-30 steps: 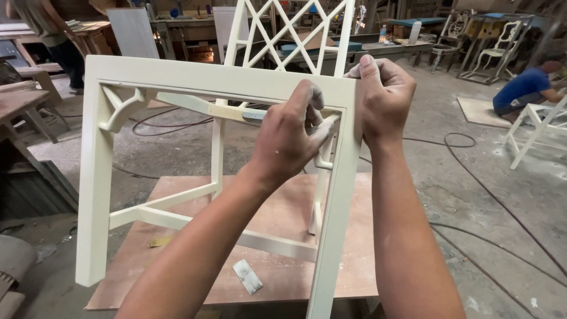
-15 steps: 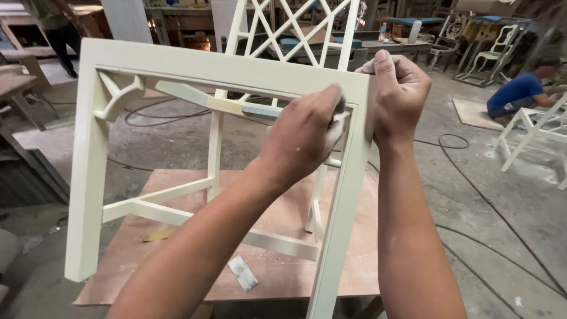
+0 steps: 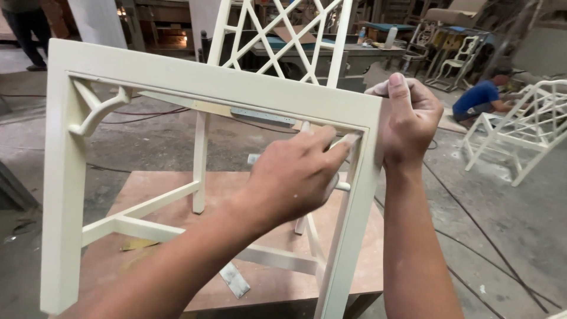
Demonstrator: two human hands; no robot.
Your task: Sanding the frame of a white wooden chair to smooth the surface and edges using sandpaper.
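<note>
A cream-painted chair frame (image 3: 195, 80) stands tipped on a brown board (image 3: 277, 283), its lattice back (image 3: 277, 35) rising behind. My right hand (image 3: 407, 121) grips the frame's upper right corner, thumb up along the edge. My left hand (image 3: 295, 174) reaches inside that corner with fingers pinched on something small pressed against the curved bracket; what it holds is mostly hidden. A grey metal blade (image 3: 263, 116) lies along the inner rail just left of my left hand.
A metal scraper (image 3: 234, 279) and a yellowish scrap (image 3: 139, 244) lie on the board. A person in blue (image 3: 484, 97) crouches at the right near other white chair frames (image 3: 531, 127). Cables (image 3: 472, 236) run across the concrete floor. Workbenches stand behind.
The frame has shifted left and nearer in view. My left hand slid down from the top rail into the inner corner. My right hand kept its grip on the corner.
</note>
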